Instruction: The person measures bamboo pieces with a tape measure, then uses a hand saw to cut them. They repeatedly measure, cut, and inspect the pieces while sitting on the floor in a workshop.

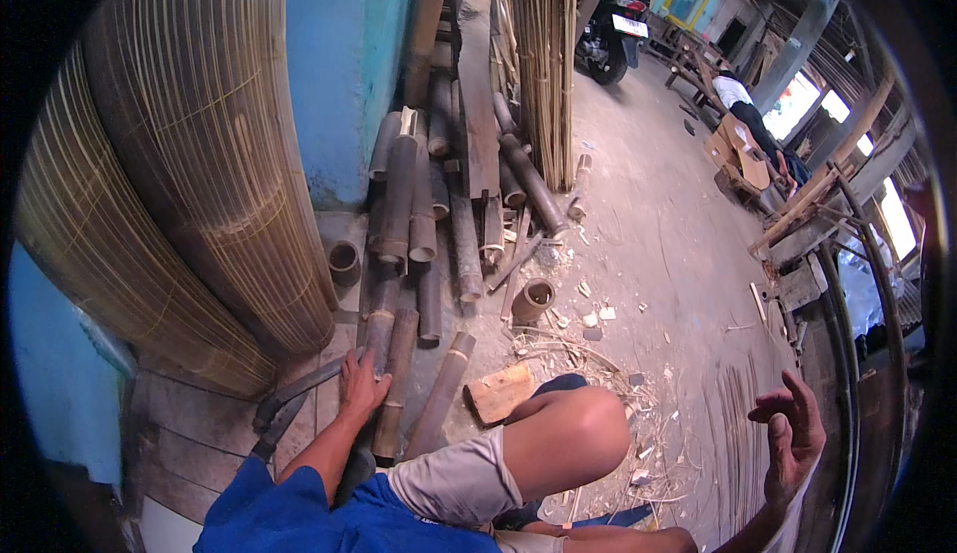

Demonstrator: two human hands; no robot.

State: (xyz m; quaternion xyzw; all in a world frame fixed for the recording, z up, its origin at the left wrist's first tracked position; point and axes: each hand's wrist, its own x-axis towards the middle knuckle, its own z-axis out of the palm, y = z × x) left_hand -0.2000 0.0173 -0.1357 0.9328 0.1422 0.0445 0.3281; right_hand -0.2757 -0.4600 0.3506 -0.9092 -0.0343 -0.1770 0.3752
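My left hand [363,388] is at the near end of a dark bamboo tube [380,332], its fingers closed over it. That tube points away from me toward a heap of other bamboo tubes [399,199]. Just right of my left hand lie another bamboo tube [396,384] and a shorter, slanted one [442,392]. To its left are dark flat strips [304,384]. Raised on the far right, my right hand [795,435] is open and holds nothing, with fingers curved and apart. A wooden block [500,392] lies beside my bent knee.
Woven bamboo screens [199,154] lean on the blue wall at left. A short upright bamboo piece [533,299] stands among shavings [588,354]. Thin sticks [740,443] lie near my right hand. Farther back are a motorcycle [610,35], a cardboard box [738,149] and a person [743,105].
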